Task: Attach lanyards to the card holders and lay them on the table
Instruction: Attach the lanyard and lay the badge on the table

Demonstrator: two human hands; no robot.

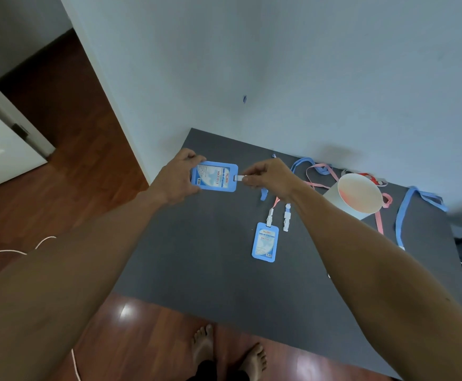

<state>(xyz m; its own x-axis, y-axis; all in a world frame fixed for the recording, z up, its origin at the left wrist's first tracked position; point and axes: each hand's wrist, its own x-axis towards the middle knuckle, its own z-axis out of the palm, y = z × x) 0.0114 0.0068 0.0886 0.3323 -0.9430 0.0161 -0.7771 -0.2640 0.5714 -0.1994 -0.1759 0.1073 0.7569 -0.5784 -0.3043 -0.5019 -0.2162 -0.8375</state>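
My left hand [179,178] grips a blue card holder [214,176] by its left end, held sideways above the dark table [197,257]. My right hand [269,176] pinches a white lanyard clip [240,177] at the holder's slot; a blue strap [263,193] hangs below this hand. A second blue card holder [264,242] lies flat on the table with a pink lanyard [272,209] clipped to its top. Beside it lies a loose white clip [287,220].
A white paper cup [357,195] lies tipped on its side at the table's back right. Blue lanyards [405,213] and pink lanyards [320,171] are strewn along the wall. A white cord [13,251] runs over the wooden floor on the left. My bare feet [230,350] stand by the table's front edge.
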